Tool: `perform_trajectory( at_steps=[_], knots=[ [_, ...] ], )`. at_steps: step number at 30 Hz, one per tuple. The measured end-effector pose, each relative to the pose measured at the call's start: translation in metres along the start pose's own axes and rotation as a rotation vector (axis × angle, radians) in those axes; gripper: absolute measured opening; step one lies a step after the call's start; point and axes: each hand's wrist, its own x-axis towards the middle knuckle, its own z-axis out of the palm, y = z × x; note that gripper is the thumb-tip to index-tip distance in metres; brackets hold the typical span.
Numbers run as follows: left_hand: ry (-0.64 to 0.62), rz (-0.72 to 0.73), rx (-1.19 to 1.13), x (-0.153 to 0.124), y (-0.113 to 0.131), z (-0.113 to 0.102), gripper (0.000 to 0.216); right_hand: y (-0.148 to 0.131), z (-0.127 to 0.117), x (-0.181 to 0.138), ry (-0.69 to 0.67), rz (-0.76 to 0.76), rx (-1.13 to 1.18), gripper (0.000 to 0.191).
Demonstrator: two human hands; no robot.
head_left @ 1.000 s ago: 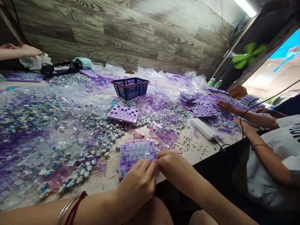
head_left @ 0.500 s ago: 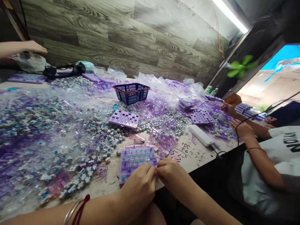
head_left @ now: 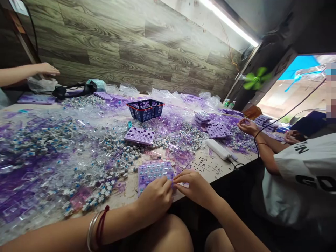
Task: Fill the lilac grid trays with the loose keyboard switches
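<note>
Since 1 s ago your left hand (head_left: 154,199) & right hand (head_left: 195,187) stay pinched on the purple tray (head_left: 154,172) at the table's near edge, w/ fingertips now meeting, so it's nearly filled.

The filled tray (head_left: 154,172) lies at the near table (head_left: 215,168) edge, left hand (head_left: 154,199) and right hand (head_left: 195,187) touching its near side. Behind the tray sits an empty tray (head_left: 139,135), and farther behind, the basket (head_left: 145,109). Loose switches (head_left: 52,147) spread left of the tray; a power strip (head_left: 217,148) lies to its right.
</note>
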Motion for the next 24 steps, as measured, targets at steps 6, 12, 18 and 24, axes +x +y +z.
perform_trajectory(
  at_steps=[6, 12, 18, 24],
  knots=[
    [0.113, -0.226, -0.007, 0.004, -0.011, 0.004, 0.045, -0.001, -0.007, 0.000, 0.039, 0.198, -0.008, 0.015],
    [-0.067, -0.453, -0.099, 0.006, -0.025, 0.004, 0.084, 0.010, 0.004, 0.007, 0.013, 0.282, 0.102, 0.015],
    [-0.083, -0.430, -0.093, 0.008, -0.031, 0.002, 0.090, 0.010, 0.007, 0.022, 0.157, 0.323, 0.261, 0.043],
    [0.117, -0.312, -0.041, 0.008, -0.027, 0.000, 0.102, 0.005, 0.016, 0.035, 0.299, 0.489, 0.589, 0.055]
  ],
)
